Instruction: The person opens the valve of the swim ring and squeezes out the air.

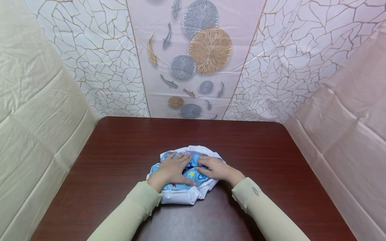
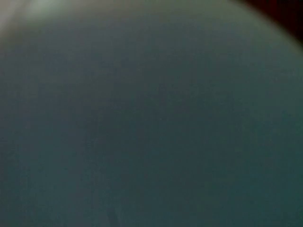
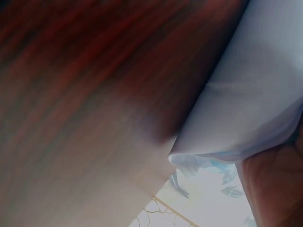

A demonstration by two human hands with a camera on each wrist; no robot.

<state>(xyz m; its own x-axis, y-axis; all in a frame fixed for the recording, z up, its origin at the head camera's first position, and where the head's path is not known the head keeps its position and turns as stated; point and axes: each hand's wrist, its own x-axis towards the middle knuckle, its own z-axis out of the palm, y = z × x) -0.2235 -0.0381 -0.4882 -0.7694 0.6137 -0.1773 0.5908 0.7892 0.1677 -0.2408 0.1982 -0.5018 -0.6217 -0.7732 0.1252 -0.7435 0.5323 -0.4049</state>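
Note:
A soft, wrinkled inflatable swim ring [image 1: 192, 174], blue with a yellow star print and white edges, lies slack on the table with a dark gap near its middle. On its left part my left hand [image 1: 173, 170] presses down, fingers spread and thumb pointing right. My right hand [image 1: 218, 168] rests on the right part, fingers and thumb reaching toward the gap. The left wrist view is filled by a dark blue-grey blurred surface. In the right wrist view, the ring's white edge [image 3: 246, 99] stands beside part of my right hand [image 3: 274, 184].
The dark red-brown table [image 1: 126, 144] has rounded far corners. Behind it hangs a patterned cloth [image 1: 114, 67] with fish and round motifs in its middle panel. Pale cloth walls [image 1: 337, 110] close in both sides. Light sleeves [image 1: 129, 211] cover both forearms.

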